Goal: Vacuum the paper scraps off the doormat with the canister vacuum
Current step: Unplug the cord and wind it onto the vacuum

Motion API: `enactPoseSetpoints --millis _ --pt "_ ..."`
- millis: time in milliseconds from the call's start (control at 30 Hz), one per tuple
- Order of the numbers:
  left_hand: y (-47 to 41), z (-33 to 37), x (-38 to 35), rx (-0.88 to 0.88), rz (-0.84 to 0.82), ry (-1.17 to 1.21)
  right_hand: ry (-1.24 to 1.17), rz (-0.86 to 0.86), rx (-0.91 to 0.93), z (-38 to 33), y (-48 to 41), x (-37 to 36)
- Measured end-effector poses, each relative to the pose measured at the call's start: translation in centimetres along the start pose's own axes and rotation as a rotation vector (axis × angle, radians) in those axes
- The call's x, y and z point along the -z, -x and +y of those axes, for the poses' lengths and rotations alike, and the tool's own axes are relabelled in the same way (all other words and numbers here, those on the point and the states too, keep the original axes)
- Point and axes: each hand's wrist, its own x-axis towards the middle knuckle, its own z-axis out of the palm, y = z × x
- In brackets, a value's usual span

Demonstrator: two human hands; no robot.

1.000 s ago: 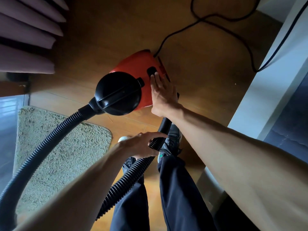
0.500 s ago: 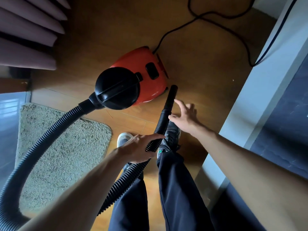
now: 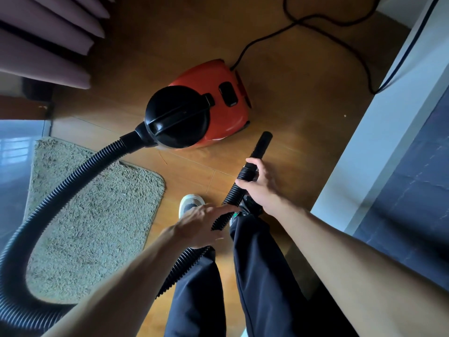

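Note:
A red canister vacuum (image 3: 226,117) with a black round front stands on the wooden floor ahead of me. Its black ribbed hose (image 3: 73,181) loops left over the shaggy grey-green doormat (image 3: 97,215) and comes back between my legs. My left hand (image 3: 201,227) is shut on the hose near my knee. My right hand (image 3: 261,188) grips the hose higher up, just behind the smooth black nozzle (image 3: 262,144), which points at the floor beside the canister. No paper scraps show clearly on the mat.
The vacuum's black power cord (image 3: 315,27) snakes across the floor behind the canister. Curtain folds (image 3: 48,45) hang at the upper left. A white ledge and dark surface (image 3: 388,142) run along the right. My feet (image 3: 190,203) stand beside the mat.
My right hand left the switch on top of the canister, came back toward me and took hold of the hose behind the nozzle. My left hand kept its grip.

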Motion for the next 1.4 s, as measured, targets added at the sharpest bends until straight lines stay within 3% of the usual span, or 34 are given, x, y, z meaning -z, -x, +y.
enactPoseSetpoints --millis 300,400,633,800,1167,1400 --pt "1.3 -1.8 -1.0 0.067 -0.217 0.126 -0.082 0.202 0.103 2.0 1.5 -3.3" --pt "1.9 -3.3 -1.1 0.047 -0.191 0.097 -0.15 0.233 0.085 2.9 1.5 -4.7" --pt "1.6 -7.5 -3.2 0.048 -0.2 0.066 -0.264 0.066 -0.054 6.7 1.2 -8.1" --pt "0.1 -9.8 -5.4 0.095 -0.173 -0.001 -0.313 0.099 -0.067 9.3 -0.6 -9.7" --pt "-3.3 -12.1 -8.7 0.163 -0.032 -0.38 -0.161 0.131 -0.023 11.6 -4.2 -11.5" --pt "-2.2 -9.7 -7.4 0.135 -0.036 -0.341 -0.02 0.193 -0.003 10.8 -2.5 -10.1"
